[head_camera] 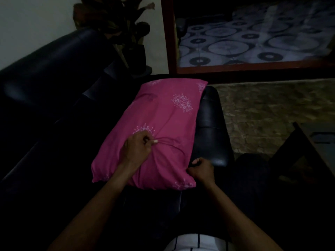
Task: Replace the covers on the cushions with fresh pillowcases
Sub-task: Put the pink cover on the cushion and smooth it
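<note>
1. Where the room is dim, we see a black sofa [210, 127] against a pale wall [27, 24], with a plant [117, 24] at its corner.
2. A pink cushion [163, 113] lies on the seat.
3. Our left hand [137, 149] pinches its cover, bunching folds; our right hand [200, 170] grips its near right edge.
4. A patterned rug [253, 40] and stone-look floor [272, 113] lie beyond.
</note>
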The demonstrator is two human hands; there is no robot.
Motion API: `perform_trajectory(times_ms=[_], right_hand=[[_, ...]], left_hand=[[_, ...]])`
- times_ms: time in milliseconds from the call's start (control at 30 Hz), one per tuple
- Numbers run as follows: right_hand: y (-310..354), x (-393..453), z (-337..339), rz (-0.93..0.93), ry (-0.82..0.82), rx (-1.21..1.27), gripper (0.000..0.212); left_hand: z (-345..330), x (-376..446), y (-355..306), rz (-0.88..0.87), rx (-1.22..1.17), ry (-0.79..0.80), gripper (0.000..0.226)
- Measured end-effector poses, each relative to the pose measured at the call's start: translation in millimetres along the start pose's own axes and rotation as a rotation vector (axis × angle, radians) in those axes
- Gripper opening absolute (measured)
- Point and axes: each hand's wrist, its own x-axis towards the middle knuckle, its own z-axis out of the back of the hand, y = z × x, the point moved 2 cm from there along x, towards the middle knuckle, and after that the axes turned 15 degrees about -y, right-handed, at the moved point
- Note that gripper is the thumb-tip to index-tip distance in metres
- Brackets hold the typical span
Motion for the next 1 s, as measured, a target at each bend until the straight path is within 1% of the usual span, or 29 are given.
perform_trajectory(times_ms=[133,233,300,367,433,467,533,600,667,767,933,1000], right_hand=[[1,8,6,0.043,0.038,-0.023,0.032],[2,18,16,-0.004,0.085,0.063,0.032],[11,22,23,0.006,0.098,0.134,0.025],[25,24,29,0.058,0.120,0.190,0.020],[41,19,34,0.091,0.182,0.245,0.021],[47,17,32,0.114,0.212,0.256,0.023],[55,12,24,0.153,0.238,0.254,0.028],[54,11,13,0.185,0.202,0.257,0.030],[51,11,6,0.212,0.151,0.234,0.027],[47,11,4,0.273,0.091,0.176,0.022],[53,8,11,0.332,0.080,0.056,0.024],[68,5,12,0.394,0.039,0.060,0.023]], left_hand=[[-2,-6,4,-0.052,-0.067,-0.031,0.018],[5,-21,-12,-0.210,-0.119,-0.071,0.017],[10,-44,-18,-0.370,-0.160,0.001,0.018],[12,-71,-14,-0.539,-0.149,0.128,0.030],[10,-94,-1,-0.692,-0.114,0.185,0.038],[9,-101,6,-0.759,-0.100,0.180,0.037],[7,-108,16,-0.855,-0.084,0.149,0.026],[5,-110,22,-0.911,-0.079,0.115,0.013],[5,-113,30,-0.936,-0.090,0.093,0.009],[7,-123,44,-0.893,-0.102,0.092,0.021],[14,-134,52,-0.696,-0.089,0.050,0.027],[25,-126,48,-0.593,-0.123,0.008,0.035]])
